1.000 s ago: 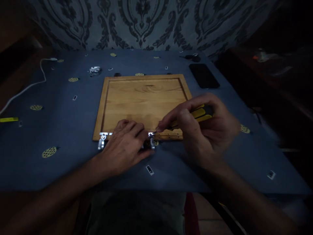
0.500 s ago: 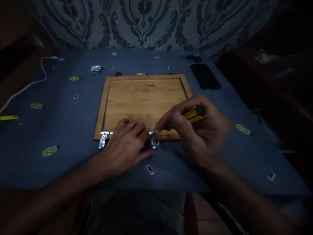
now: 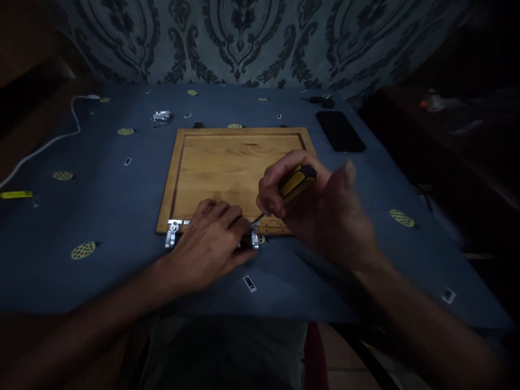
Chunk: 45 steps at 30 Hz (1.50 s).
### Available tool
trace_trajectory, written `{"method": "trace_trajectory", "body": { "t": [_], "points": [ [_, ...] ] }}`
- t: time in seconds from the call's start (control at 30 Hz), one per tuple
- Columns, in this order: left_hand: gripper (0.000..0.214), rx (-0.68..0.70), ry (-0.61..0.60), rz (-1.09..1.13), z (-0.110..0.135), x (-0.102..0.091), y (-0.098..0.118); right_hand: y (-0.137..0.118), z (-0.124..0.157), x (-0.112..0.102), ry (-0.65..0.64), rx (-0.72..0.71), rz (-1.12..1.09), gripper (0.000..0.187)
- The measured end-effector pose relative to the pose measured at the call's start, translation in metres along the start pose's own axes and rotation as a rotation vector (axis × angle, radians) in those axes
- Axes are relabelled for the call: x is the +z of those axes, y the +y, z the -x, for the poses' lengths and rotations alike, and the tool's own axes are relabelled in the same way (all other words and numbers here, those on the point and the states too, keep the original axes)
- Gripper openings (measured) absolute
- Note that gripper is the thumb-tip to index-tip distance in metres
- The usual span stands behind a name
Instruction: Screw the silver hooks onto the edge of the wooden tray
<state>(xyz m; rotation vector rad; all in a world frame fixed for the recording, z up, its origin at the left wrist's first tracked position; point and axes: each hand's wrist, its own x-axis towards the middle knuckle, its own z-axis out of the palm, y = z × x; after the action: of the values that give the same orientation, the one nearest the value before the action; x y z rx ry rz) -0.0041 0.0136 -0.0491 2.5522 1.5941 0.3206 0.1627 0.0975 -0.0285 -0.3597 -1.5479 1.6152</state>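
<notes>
Right hand: here it is, this right hand (image 3: pixel 320 216) with bent fingers wrapped on a yellow-and-black screwdriver (image 3: pixel 298 183), thumb lifted clear of the handle!
Left hand: the left hand (image 3: pixel 211 238) lies over the metal fitting (image 3: pixel 254 238), fingers bent and close together; whether it pinches, can't tell.
Screwdriver tip: slanting down leftward, right at the fitting's right-hand bracket, exact contact too small to call.
Wooden board: the board (image 3: pixel 227 173) sits flat on the blue tabletop (image 3: pixel 117 216), fitting along its near edge.
Beyond the board: phone (image 3: pixel 341 131) right, metal pieces (image 3: pixel 162 118) left.
</notes>
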Motion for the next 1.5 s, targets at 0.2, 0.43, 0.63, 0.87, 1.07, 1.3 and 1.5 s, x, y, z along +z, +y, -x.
{"method": "trace_trajectory", "body": {
  "t": [0.2,0.43,0.63,0.87,1.07,1.3,1.5],
  "points": [
    [0.035,-0.007,-0.032,0.005,-0.001,-0.002,0.0,0.0,0.002,-0.001,0.0,0.015,0.053,0.042],
    [0.037,0.002,-0.019,-0.013,0.0,0.0,0.0,-0.006,0.005,-0.006,-0.099,-0.033,0.078,0.032],
    [0.036,-0.001,0.008,0.009,0.0,0.001,0.0,-0.007,0.008,-0.009,-0.044,-0.108,0.237,0.03],
    [0.039,0.006,0.016,0.0,0.0,0.003,0.0,-0.008,0.008,-0.009,0.041,-0.223,0.402,0.028],
    [0.039,0.009,-0.023,0.001,-0.001,0.0,0.0,-0.014,0.009,0.002,0.165,-0.275,0.582,0.032],
    [0.038,-0.029,-0.093,0.012,-0.002,-0.003,0.002,-0.012,0.02,0.018,0.36,-0.275,0.733,0.012],
    [0.037,-0.025,-0.081,0.002,-0.002,-0.001,0.002,-0.013,0.021,0.023,0.394,-0.271,0.741,0.012]
  ]
}}
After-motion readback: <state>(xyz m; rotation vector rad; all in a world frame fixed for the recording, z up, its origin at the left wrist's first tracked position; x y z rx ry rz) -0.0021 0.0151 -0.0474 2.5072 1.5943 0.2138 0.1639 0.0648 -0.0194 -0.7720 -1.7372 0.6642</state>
